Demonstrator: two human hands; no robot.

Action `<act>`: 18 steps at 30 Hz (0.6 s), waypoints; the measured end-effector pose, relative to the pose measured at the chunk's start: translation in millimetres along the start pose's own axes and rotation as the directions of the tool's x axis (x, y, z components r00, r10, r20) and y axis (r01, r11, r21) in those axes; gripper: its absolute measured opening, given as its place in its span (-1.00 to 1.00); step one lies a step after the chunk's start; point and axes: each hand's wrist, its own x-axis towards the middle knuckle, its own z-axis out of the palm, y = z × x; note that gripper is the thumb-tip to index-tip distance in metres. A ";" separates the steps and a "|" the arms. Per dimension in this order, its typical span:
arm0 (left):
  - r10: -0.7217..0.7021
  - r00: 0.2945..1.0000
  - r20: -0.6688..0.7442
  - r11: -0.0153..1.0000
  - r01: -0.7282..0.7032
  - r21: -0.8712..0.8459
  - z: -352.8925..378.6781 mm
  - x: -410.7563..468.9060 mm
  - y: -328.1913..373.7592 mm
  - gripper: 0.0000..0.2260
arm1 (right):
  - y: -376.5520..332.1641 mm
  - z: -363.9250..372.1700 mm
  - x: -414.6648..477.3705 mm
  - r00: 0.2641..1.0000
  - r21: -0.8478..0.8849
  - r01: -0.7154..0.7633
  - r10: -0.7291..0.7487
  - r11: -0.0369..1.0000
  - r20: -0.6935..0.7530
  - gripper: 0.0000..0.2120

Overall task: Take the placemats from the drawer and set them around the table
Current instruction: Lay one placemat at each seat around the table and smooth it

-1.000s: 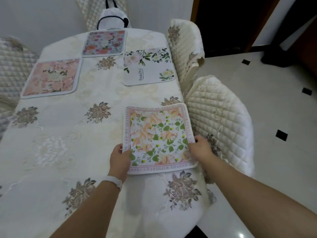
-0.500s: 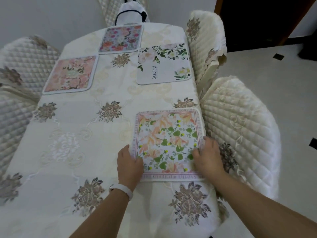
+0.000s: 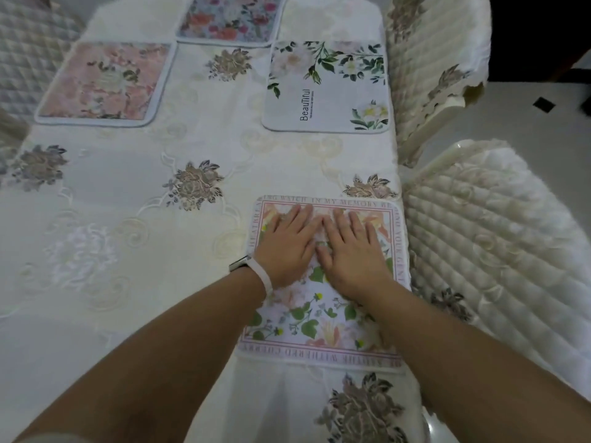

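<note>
A floral placemat with a pink lettered border (image 3: 319, 324) lies flat near the table's right edge, close to me. My left hand (image 3: 287, 244), with a white wristband, and my right hand (image 3: 351, 254) rest side by side on its far half, palms down and fingers straight. Three other placemats lie further off: a white one with green leaves and the word "Beautiful" (image 3: 326, 87), a pink floral one (image 3: 105, 83) at the left, and a blue-pink floral one (image 3: 232, 19) at the far end.
The table (image 3: 128, 251) wears a cream embroidered cloth. Quilted cream chairs stand along the right side (image 3: 499, 251) (image 3: 431, 59) and at the far left (image 3: 28, 43). Tiled floor shows at the upper right.
Both hands left the near corners of the placemat and slid forward onto its middle and far half, now lying flat. The camera has leaned in closer over the table.
</note>
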 end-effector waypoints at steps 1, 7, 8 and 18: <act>0.006 1.000 -0.001 1.000 -0.006 0.020 -1.2 8.9 -2.9 -0.52 | 0.7 -1.0 8.6 1.000 -0.008 -0.006 0.006 1.000 -0.010 -0.39; 0.006 1.000 -0.026 0.997 -0.004 0.073 -8.0 42.5 -15.2 -0.52 | 7.4 -9.0 40.6 0.997 -0.014 -0.053 0.052 0.998 -0.048 -0.41; 0.005 1.000 -0.028 0.998 -0.003 0.063 -7.9 43.2 -15.6 -0.52 | 8.7 -10.1 43.4 0.997 -0.015 -0.057 0.056 0.998 -0.044 -0.41; -0.248 0.968 -0.041 0.969 0.248 0.012 -9.1 40.0 -23.0 -0.38 | 19.2 -11.0 49.0 0.978 0.021 -0.174 0.175 0.985 -0.113 -0.36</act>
